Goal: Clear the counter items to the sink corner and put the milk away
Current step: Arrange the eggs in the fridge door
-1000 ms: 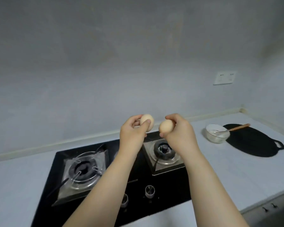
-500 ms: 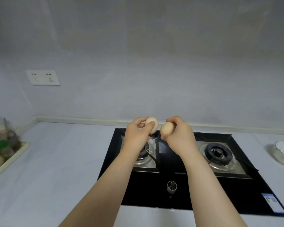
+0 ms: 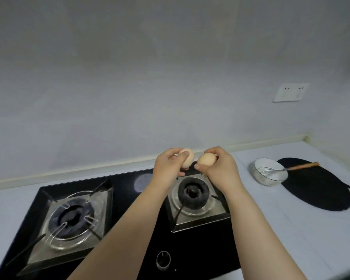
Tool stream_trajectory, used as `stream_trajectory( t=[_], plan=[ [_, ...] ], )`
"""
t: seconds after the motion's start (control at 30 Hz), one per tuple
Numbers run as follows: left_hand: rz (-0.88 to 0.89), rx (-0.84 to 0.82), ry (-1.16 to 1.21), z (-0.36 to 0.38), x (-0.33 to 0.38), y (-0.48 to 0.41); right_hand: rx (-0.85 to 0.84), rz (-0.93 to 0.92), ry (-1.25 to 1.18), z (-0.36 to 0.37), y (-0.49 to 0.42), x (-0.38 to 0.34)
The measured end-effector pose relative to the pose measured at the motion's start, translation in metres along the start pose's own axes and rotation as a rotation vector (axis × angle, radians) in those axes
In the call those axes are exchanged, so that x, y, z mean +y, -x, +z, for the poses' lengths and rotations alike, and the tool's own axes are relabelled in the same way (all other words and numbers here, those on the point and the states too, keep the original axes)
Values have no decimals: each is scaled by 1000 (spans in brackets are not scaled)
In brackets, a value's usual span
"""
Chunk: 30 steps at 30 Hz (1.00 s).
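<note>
My left hand [image 3: 168,168] holds a pale brown egg [image 3: 188,159] between thumb and fingers. My right hand [image 3: 220,168] grips a second egg [image 3: 206,159] of the same colour. Both eggs are raised side by side, almost touching, above the black gas hob [image 3: 129,229]. To the right, a glass bowl [image 3: 269,175] with a wire whisk [image 3: 291,168] in it stands on the white counter [image 3: 291,229]. No milk is in view.
A flat black pan [image 3: 321,190] lies on the counter behind and right of the bowl. The hob has two burners and a knob [image 3: 163,259] at its front. A wall socket [image 3: 290,92] sits upper right. The counter ends in a corner at the far right.
Half a second ago the view faced left, showing a tray and another socket; now it has swung back right to the bowl and pan. Both hands still hold the eggs together.
</note>
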<state>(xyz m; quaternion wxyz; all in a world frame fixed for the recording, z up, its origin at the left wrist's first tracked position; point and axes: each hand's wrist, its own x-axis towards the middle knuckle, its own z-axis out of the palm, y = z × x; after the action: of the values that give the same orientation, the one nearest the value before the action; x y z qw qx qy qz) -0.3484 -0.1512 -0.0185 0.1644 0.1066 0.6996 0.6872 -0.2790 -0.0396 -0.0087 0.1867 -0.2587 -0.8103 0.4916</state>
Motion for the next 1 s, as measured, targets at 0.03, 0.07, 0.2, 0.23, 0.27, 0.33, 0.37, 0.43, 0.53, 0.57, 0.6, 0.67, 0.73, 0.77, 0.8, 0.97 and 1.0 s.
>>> stream_trajectory(
  t=[0.03,0.07,0.2,0.23,0.27,0.33,0.37,0.43,0.53,0.57,0.6,0.67,0.73,0.77,0.8,0.97,1.0],
  plan=[
    [-14,-38,7,26,-3,-12,26,18,-7,-18,-13,13],
    [-27,-65,8,42,-6,-19,43,45,-22,-30,-22,22],
    [-97,-177,-7,111,-22,-47,132,194,-93,-78,-51,61],
    [-111,-200,-20,123,-26,-52,160,234,-100,-87,-55,69],
    [-119,-227,-28,134,-31,-57,186,271,-112,-94,-59,78],
    [-134,-326,-58,167,-38,-66,266,348,-129,-117,-63,98],
    [-138,-333,-59,170,-41,-66,270,360,-134,-120,-61,102],
    [-134,-394,-51,195,-47,-71,333,384,-126,-137,-63,120],
    [-185,-454,-87,232,-69,-76,393,430,-96,-153,-69,156],
    [-202,-467,-100,243,-76,-78,405,450,-101,-158,-72,170],
    [-214,-469,-110,253,-84,-79,410,472,-106,-162,-74,183],
    [-264,-456,-145,274,-102,-84,397,533,-124,-171,-81,207],
    [-293,-443,-201,293,-117,-89,371,586,-134,-182,-89,230],
    [-307,-437,-226,305,-126,-93,363,606,-122,-189,-95,243],
    [-317,-436,-243,312,-133,-95,357,618,-103,-193,-99,253],
    [-384,-409,-310,345,-167,-106,318,660,-44,-208,-119,303],
    [-389,-408,-326,350,-172,-107,310,660,-25,-209,-121,310]
  ],
)
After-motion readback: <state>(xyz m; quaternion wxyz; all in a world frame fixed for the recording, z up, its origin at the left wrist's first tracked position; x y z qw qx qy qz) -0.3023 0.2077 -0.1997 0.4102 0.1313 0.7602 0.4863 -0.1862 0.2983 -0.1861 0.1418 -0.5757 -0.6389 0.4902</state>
